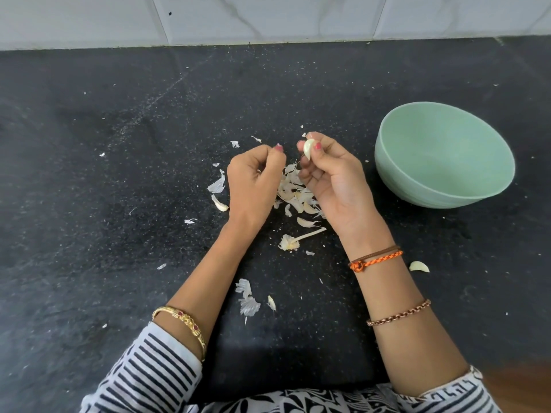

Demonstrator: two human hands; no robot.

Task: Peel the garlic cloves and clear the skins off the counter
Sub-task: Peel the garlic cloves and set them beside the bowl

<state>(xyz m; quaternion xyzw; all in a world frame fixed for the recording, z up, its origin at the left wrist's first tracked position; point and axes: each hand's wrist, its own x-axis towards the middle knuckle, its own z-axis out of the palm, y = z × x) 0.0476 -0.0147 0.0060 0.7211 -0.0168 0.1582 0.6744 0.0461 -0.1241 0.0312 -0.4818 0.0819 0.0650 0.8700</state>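
Closest to me, my striped sleeves and patterned top fill the bottom edge, no writing or labels anywhere that I can read. A gold bangle sits on my left forearm; on my right, a copper chain bracelet and orange and brown thread bands.

Just ahead on the black speckled stone bench, a torn papery skin lies between my forearms, and one loose clove rests to the right of my right wrist. Further on, the stripped garlic stem and root lies near my wrists.

Now the grips: my right hand pinches a peeled garlic clove between thumb and fingertips, lifted above the bench. My left hand is curled tight, thumb against forefinger, pinching a tiny white fleck of skin.

Below and between the hands sits the pile of skins, more flakes scattered to the left.

To the right, a pale green bowl stands on the bench, well apart from the pile.

At the back, the bench meets a white marble-veined tiled wall.
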